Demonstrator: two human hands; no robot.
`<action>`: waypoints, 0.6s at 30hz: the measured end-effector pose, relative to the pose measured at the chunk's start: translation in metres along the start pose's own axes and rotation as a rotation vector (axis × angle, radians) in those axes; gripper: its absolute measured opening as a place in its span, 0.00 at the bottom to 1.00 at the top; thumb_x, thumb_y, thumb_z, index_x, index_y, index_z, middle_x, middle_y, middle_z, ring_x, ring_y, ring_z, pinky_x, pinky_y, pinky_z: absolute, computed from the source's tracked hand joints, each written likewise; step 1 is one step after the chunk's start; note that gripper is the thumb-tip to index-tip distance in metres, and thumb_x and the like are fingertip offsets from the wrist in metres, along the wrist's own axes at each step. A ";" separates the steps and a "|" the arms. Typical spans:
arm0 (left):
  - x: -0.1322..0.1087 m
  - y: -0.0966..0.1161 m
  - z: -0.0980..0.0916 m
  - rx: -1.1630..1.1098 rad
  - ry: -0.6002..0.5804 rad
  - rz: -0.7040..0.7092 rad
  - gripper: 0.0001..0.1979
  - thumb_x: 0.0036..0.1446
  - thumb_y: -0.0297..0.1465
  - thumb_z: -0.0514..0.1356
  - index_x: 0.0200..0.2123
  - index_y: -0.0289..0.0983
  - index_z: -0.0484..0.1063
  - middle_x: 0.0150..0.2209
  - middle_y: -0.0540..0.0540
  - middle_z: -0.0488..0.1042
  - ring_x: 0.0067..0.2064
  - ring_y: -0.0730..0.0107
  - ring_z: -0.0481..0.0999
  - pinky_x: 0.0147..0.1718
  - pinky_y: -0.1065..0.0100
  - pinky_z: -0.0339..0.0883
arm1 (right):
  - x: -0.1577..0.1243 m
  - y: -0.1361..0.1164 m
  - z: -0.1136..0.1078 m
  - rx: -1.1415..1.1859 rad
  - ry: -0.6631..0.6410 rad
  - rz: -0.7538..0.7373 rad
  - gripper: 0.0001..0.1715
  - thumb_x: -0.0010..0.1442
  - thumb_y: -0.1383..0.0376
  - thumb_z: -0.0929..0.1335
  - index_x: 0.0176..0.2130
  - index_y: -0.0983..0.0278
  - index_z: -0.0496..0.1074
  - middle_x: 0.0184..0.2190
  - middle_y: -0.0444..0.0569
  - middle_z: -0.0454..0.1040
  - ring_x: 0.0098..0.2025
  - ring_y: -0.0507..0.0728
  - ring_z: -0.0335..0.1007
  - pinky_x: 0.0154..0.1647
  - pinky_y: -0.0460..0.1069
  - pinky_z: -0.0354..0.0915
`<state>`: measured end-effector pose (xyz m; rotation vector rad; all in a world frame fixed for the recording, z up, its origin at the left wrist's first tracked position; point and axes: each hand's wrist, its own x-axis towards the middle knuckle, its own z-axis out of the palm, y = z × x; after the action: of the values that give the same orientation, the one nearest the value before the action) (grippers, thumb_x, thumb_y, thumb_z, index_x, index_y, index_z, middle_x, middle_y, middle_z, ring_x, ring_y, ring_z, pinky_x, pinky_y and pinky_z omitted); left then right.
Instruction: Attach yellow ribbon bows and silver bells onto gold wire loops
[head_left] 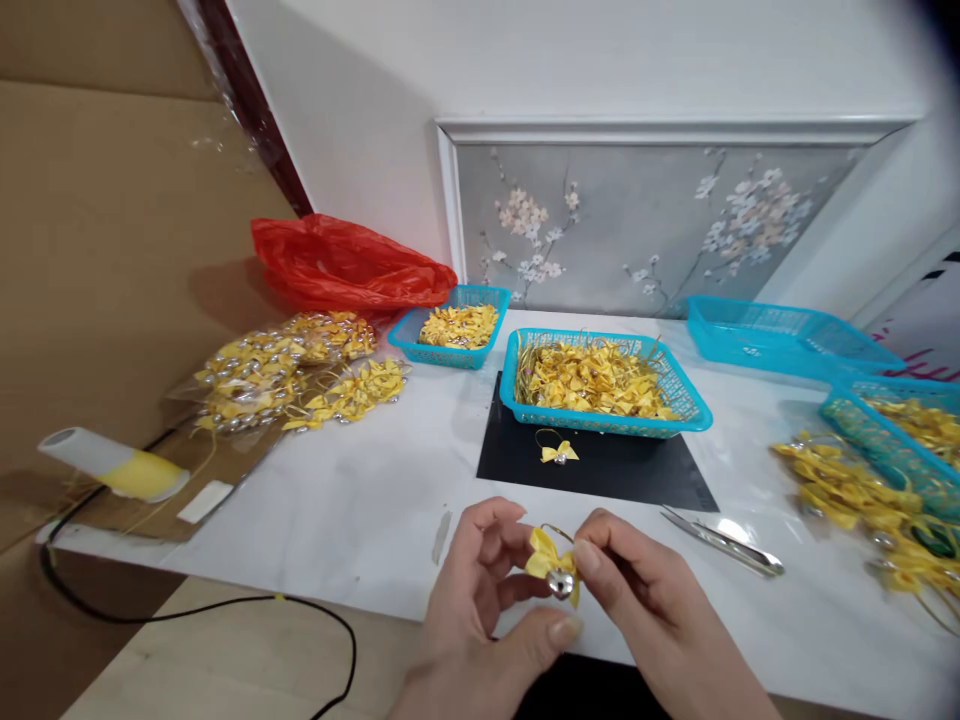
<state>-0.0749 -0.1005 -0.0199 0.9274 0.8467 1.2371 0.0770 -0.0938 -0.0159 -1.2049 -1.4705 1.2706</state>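
Note:
Low over the table's front edge, both hands meet at a yellow ribbon bow (541,557) with a silver heart-shaped bell (560,584) at its centre and a thin gold cord loop. My right hand (637,575) pinches the bow's right side between thumb and forefinger. The curled fingers of my left hand (480,600) hold the bow's left side, while its thumb stands apart below the bell. Beyond the hands, a similar finished bow (559,454) lies on a black mat (600,470). A blue basket (606,424) heaped with yellow bows rests partly on that mat.
Tweezers (724,543) lie right of my hands. Bagged bows (255,375), a red plastic bag (345,265) and a smaller blue basket (442,355) are at the back left. More bows (847,485) and blue baskets (780,335) stand right. A thread cone (112,465) lies far left.

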 end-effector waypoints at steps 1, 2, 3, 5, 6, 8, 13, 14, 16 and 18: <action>-0.001 0.002 0.001 0.020 0.005 -0.012 0.21 0.46 0.34 0.72 0.42 0.45 0.69 0.36 0.50 0.74 0.39 0.67 0.73 0.35 0.70 0.66 | 0.001 0.000 0.000 0.008 -0.006 0.008 0.21 0.65 0.51 0.61 0.27 0.61 0.63 0.24 0.41 0.57 0.26 0.53 0.53 0.26 0.47 0.52; -0.001 0.004 0.002 0.035 0.007 -0.024 0.17 0.48 0.33 0.70 0.40 0.43 0.70 0.35 0.50 0.74 0.38 0.69 0.73 0.35 0.71 0.66 | 0.001 0.000 0.001 0.016 -0.017 0.018 0.21 0.65 0.51 0.61 0.27 0.61 0.62 0.23 0.41 0.57 0.26 0.52 0.52 0.25 0.47 0.51; -0.001 0.005 0.003 0.046 0.007 -0.034 0.13 0.49 0.31 0.69 0.38 0.42 0.70 0.34 0.51 0.73 0.37 0.70 0.73 0.35 0.72 0.66 | 0.003 0.000 0.001 0.025 -0.029 0.029 0.21 0.65 0.51 0.61 0.26 0.61 0.62 0.22 0.40 0.55 0.25 0.52 0.51 0.25 0.47 0.50; 0.000 0.008 0.004 0.049 0.004 -0.043 0.09 0.52 0.30 0.68 0.35 0.40 0.70 0.32 0.51 0.73 0.36 0.72 0.72 0.35 0.73 0.65 | 0.005 0.000 0.002 0.044 -0.063 0.045 0.22 0.65 0.51 0.61 0.26 0.62 0.61 0.22 0.39 0.54 0.25 0.51 0.49 0.24 0.46 0.50; 0.000 0.008 0.003 0.044 0.006 -0.043 0.08 0.52 0.31 0.67 0.34 0.39 0.70 0.32 0.51 0.73 0.36 0.72 0.72 0.35 0.73 0.65 | 0.007 0.001 0.003 0.056 -0.080 0.050 0.22 0.65 0.51 0.62 0.25 0.62 0.61 0.21 0.39 0.53 0.25 0.51 0.48 0.24 0.46 0.50; 0.001 0.007 0.001 0.026 0.020 -0.049 0.09 0.53 0.32 0.67 0.36 0.39 0.71 0.32 0.50 0.73 0.35 0.72 0.71 0.35 0.73 0.65 | 0.009 0.002 0.004 0.091 -0.110 0.065 0.22 0.65 0.52 0.62 0.25 0.62 0.61 0.22 0.39 0.55 0.25 0.51 0.49 0.25 0.46 0.51; 0.001 0.001 -0.006 -0.025 0.056 -0.074 0.22 0.51 0.33 0.68 0.49 0.44 0.67 0.31 0.51 0.72 0.32 0.71 0.72 0.34 0.70 0.66 | 0.014 0.008 0.009 0.253 -0.165 0.178 0.23 0.64 0.52 0.64 0.24 0.62 0.58 0.21 0.38 0.53 0.25 0.50 0.46 0.24 0.46 0.46; 0.000 0.001 -0.007 -0.024 0.069 -0.064 0.24 0.51 0.33 0.68 0.50 0.44 0.66 0.31 0.51 0.72 0.32 0.71 0.71 0.35 0.69 0.67 | 0.014 0.008 0.011 0.284 -0.176 0.194 0.23 0.64 0.52 0.64 0.24 0.62 0.58 0.21 0.38 0.52 0.24 0.50 0.45 0.24 0.47 0.45; 0.000 0.001 -0.008 -0.003 0.101 -0.037 0.23 0.51 0.33 0.68 0.50 0.44 0.66 0.31 0.50 0.73 0.32 0.70 0.72 0.35 0.68 0.67 | 0.015 0.009 0.014 0.316 -0.202 0.203 0.24 0.64 0.52 0.64 0.24 0.62 0.57 0.20 0.37 0.50 0.24 0.50 0.43 0.24 0.47 0.43; -0.002 0.002 -0.008 0.037 0.137 -0.016 0.21 0.52 0.33 0.67 0.49 0.43 0.67 0.31 0.50 0.74 0.33 0.70 0.73 0.35 0.69 0.67 | 0.017 0.008 0.016 0.281 -0.223 0.192 0.24 0.65 0.51 0.62 0.24 0.62 0.57 0.21 0.37 0.50 0.24 0.50 0.42 0.24 0.47 0.43</action>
<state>-0.0835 -0.1010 -0.0213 0.8709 0.9864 1.2864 0.0597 -0.0802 -0.0261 -1.0610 -1.2967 1.7255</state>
